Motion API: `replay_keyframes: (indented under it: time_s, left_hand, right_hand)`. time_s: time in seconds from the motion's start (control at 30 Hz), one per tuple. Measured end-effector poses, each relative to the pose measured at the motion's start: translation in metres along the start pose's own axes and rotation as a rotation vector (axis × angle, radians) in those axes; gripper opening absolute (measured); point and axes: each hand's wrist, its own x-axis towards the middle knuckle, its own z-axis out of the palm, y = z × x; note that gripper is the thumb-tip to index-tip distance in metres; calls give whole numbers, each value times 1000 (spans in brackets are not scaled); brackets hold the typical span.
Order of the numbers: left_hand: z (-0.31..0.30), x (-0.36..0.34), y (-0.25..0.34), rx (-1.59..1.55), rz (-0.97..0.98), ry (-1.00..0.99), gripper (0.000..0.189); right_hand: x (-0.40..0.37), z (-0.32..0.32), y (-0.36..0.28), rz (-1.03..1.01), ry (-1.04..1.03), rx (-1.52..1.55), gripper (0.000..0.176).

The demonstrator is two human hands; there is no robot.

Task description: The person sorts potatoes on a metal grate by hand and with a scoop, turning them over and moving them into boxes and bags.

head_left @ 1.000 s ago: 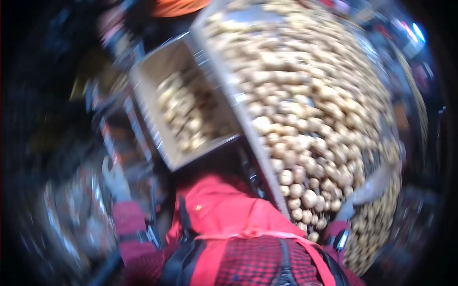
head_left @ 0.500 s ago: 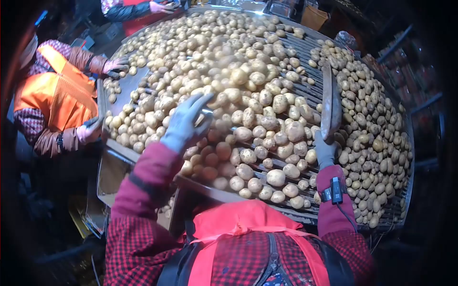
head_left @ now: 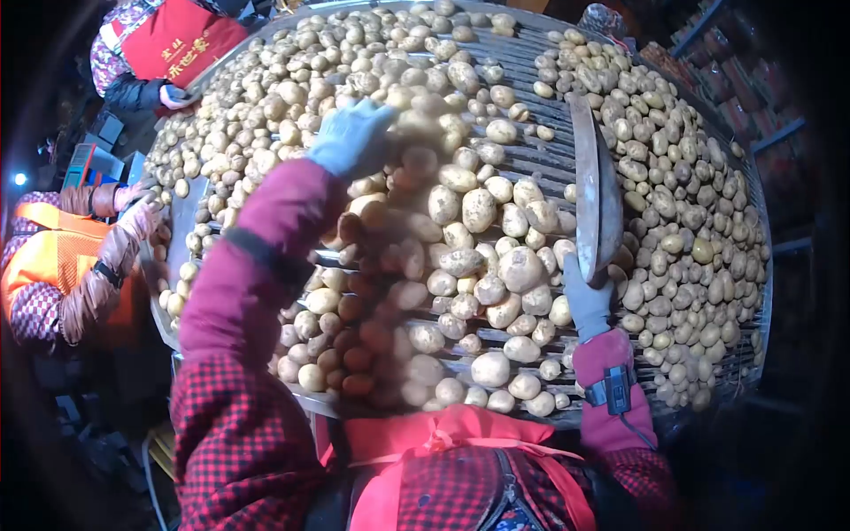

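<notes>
Light, partly soil-marked potatoes point(head_left: 479, 211) cover a wide slatted sorting table point(head_left: 540, 155). My left hand point(head_left: 352, 137), in a grey-blue glove, reaches over the pile with its fingers stretched across potatoes near the middle. Nothing is visibly gripped in it, though a smear over the lens blurs the spot beside the fingertips. On the right, a long worn wooden board point(head_left: 588, 190) stands between the loose potatoes and a denser heap point(head_left: 682, 221). My right hand point(head_left: 587, 299), gloved too, is closed round the board's near end.
A co-worker in an orange vest point(head_left: 57, 257) works at the left edge, gloved hands by the potatoes. Another person in a red apron point(head_left: 181, 44) stands at the far left. Metal edging point(head_left: 310, 403) runs along the near side.
My left hand has moved farther forward over the pile. The right hand keeps hold of the board. My view has shifted, and the co-worker's two hands have come together.
</notes>
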Motion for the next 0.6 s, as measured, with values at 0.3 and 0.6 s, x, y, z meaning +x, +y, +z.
replay_keyframes:
  time_s: [0.3, 0.6]
  left_hand:
    - [20, 81, 14, -130, 191, -440, 57]
    - [-7, -59, -44, -1151, -453, -40, 62]
  right_hand:
    - [1, 7, 33, -29, 36, 142, 37]
    - [-1, -7, 2, -99, -31, -94, 44]
